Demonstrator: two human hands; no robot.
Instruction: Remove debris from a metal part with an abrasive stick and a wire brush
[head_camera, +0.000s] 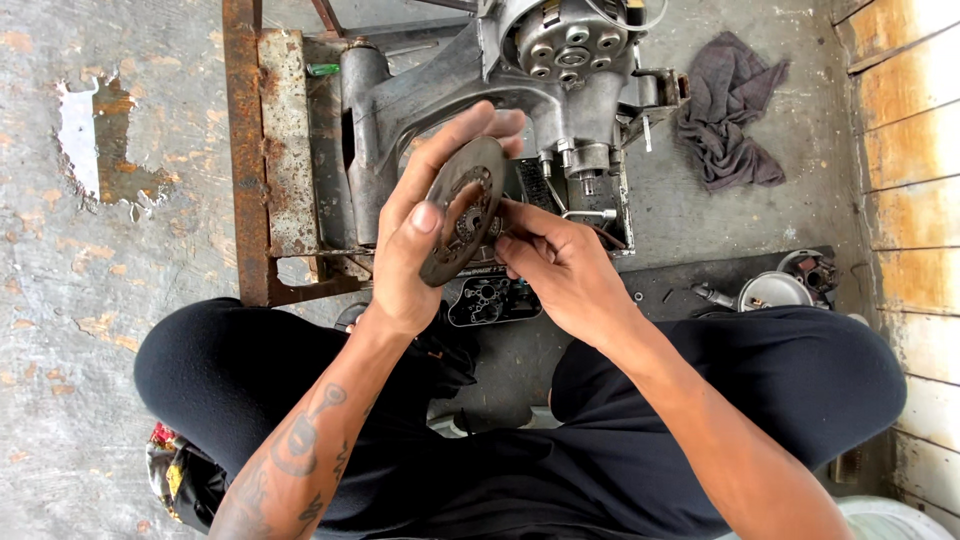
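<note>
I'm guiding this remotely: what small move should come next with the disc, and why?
Probably steady the round metal disc in the left hand while the right hand works at its toothed centre: the fingertips already touch there, and the disc is tilted on edge.

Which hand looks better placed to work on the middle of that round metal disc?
Probably the right hand: its fingertips touch the hub of the disc, while the left hand grips the rim.

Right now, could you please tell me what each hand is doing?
Left hand: closed on the round metal disc, gripping its rim.
Right hand: fingers pinched at the disc's centre; holding anything cannot be told.
</note>
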